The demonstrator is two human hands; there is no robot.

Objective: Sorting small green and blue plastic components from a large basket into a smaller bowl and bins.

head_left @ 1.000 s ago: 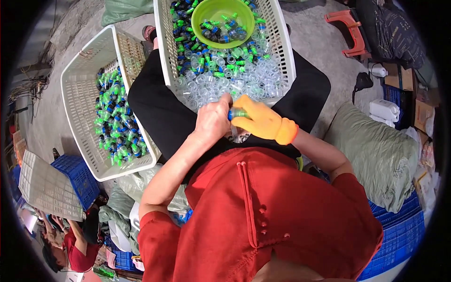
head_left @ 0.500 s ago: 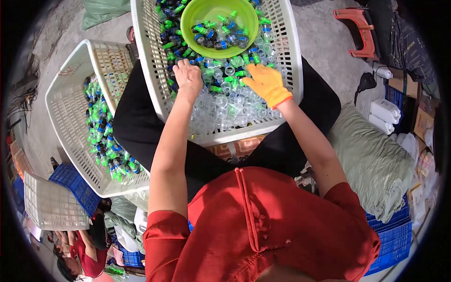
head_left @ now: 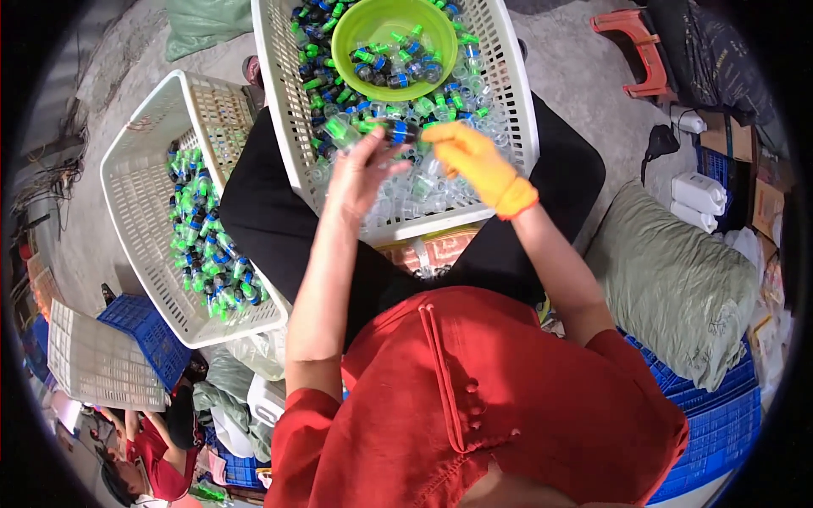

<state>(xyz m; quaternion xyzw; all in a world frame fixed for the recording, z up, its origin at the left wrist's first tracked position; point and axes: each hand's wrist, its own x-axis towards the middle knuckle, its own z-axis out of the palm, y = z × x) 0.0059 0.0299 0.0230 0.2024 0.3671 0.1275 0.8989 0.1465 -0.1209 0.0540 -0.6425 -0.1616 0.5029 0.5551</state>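
Note:
Over a white plastic basket [head_left: 288,110] on my lap, my bare left hand [head_left: 360,173] is closed on a small bottle-like piece [head_left: 401,131], dark with a blue ring and a green end. A clear and green piece [head_left: 341,129], blurred, shows at the same fingers. My right hand [head_left: 476,169], in a yellow glove, pinches the dark piece's right end. Beneath both hands lie loose clear plastic cups [head_left: 398,203], with dark, blue and green pieces farther back. A lime-green bowl [head_left: 343,42] holding several such pieces rests on the pile.
To the left stands another white basket [head_left: 135,182] containing many green, blue and dark pieces [head_left: 199,229]. A grey-green sack [head_left: 677,279] and blue crates [head_left: 711,432] are at right. A red plastic stool [head_left: 639,51] lies far right. Another person [head_left: 161,453] is at lower left.
Both hands have risen from the pile and come closer together, now with the dark piece between them. The view has shifted slightly.

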